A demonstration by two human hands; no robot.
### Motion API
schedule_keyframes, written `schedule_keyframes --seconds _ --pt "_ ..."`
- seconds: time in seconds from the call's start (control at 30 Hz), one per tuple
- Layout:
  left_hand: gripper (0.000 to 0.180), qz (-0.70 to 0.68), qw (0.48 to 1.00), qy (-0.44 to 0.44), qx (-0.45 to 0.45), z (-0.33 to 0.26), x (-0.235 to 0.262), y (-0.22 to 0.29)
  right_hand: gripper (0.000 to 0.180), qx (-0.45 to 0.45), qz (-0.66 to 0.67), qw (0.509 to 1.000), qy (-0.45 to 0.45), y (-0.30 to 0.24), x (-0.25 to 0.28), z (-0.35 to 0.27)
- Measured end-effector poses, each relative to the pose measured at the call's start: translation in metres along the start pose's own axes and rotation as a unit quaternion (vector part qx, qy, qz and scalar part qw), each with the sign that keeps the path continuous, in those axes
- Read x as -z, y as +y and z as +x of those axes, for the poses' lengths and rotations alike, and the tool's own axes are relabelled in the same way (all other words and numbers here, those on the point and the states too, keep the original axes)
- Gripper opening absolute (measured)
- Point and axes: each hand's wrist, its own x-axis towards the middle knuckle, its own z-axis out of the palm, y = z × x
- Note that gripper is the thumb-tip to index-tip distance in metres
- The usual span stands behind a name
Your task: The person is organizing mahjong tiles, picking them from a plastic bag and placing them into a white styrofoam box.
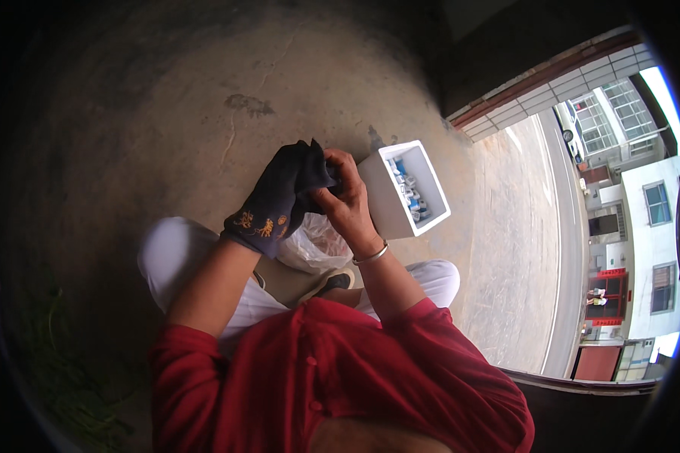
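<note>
A dark grey cloth piece (273,198) with orange figures near its cuff covers my left hand (283,181) to the wrist. It looks like a sock or cloth sleeve, and my left fingers are hidden inside. My right hand (346,196), bare with a bracelet at the wrist, closes its thumb and fingers on the far end of the cloth. Below both hands, a clear crumpled plastic bag (315,243) lies between my knees. Just right of my right hand, a white foam box (385,200) stands open, with several small blue-and-white items (408,189) inside.
My white-trousered knees (434,281) flank the bag, and a dark shoe (336,282) shows by it. Green leafy stalks (53,332) lie at the lower left. Stained concrete floor (181,128) surrounds me. A tiled wall edge (551,94) and a road (563,264) are at the right.
</note>
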Motion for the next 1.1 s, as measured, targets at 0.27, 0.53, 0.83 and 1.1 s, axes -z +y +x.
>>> schedule_keyframes --seconds 0.27,0.53,0.83,1.1 --pt "0.017 0.503 0.856 -0.014 -0.123 0.012 -0.01 0.032 0.027 -0.047 0.155 0.985 0.067 0.007 0.008 0.0" --pt "0.016 0.383 0.898 -0.102 -0.192 0.004 0.007 0.034 0.034 -0.008 0.048 0.999 0.014 0.002 0.006 -0.005" --pt "0.016 -0.099 0.991 -0.037 0.087 0.01 -0.018 0.04 0.019 -0.119 0.24 0.962 0.045 -0.004 0.02 -0.005" --pt "0.022 0.356 0.916 -0.103 -0.153 0.005 -0.009 0.023 0.044 -0.085 0.102 0.99 0.053 -0.003 0.001 -0.016"
